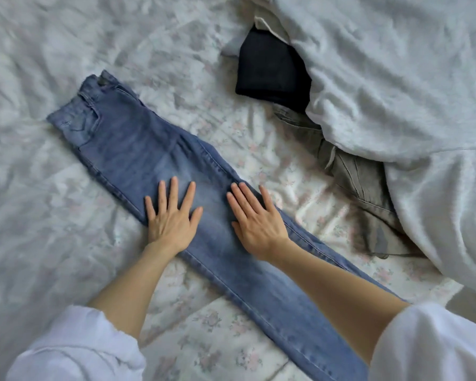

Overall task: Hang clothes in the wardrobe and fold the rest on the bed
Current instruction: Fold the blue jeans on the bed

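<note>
I am seeing faded, matt blue denim on the jeans (149,149), lying on a wrinkled, soft cotton-looking bedsheet (39,64) with pale flowers.

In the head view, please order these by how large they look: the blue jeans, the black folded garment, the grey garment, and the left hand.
1. blue jeans, clearly largest.
2. grey garment, partly hidden under the white duvet, so uncertain.
3. black folded garment, close to the grey one, also partly covered.
4. left hand, smallest.

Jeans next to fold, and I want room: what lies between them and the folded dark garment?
Head view: only bare floral sheet between jeans and dark garment.
</note>
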A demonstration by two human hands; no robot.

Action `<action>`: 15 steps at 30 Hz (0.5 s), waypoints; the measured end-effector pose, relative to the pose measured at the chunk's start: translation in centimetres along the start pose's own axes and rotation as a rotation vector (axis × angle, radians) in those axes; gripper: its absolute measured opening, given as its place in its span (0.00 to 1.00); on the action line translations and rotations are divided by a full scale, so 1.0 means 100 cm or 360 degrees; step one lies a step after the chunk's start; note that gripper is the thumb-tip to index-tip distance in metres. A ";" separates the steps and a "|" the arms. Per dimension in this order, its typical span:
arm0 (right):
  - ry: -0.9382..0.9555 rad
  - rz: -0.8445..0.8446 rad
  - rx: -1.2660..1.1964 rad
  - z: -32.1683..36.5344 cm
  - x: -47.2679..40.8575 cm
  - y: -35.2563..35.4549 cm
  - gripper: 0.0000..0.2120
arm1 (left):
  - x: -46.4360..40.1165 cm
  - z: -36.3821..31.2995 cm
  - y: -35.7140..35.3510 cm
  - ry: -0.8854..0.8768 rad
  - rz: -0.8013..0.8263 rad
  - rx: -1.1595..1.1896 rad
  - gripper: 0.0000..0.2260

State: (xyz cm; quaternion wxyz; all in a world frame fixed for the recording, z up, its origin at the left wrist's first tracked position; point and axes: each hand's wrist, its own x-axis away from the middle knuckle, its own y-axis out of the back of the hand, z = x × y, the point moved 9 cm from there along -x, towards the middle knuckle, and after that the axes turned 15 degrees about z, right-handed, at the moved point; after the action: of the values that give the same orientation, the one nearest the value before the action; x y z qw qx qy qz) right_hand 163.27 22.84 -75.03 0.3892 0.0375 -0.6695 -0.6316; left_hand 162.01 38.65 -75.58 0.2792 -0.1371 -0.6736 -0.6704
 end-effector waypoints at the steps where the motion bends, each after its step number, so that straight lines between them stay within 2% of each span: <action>1: 0.0004 0.0010 0.0014 0.002 -0.007 0.004 0.28 | -0.003 0.005 0.004 -0.0009 -0.0040 0.0027 0.30; 5: 0.0094 0.0031 0.0102 0.029 -0.053 0.022 0.28 | -0.022 0.040 0.010 0.0039 -0.0061 0.0084 0.32; 10: 0.0235 0.0067 0.0203 0.061 -0.105 0.050 0.30 | -0.050 0.097 0.020 0.0285 0.0008 0.0201 0.28; 15: 0.0160 0.0184 0.0106 0.079 -0.161 0.066 0.28 | -0.086 0.153 0.034 0.0418 -0.0053 0.0477 0.30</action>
State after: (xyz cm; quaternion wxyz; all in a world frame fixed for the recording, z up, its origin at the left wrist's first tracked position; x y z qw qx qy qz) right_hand 172.88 39.38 -76.10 0.4567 0.0434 -0.6707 -0.5828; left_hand 167.93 55.48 -76.71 0.3708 0.0059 -0.7259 -0.5793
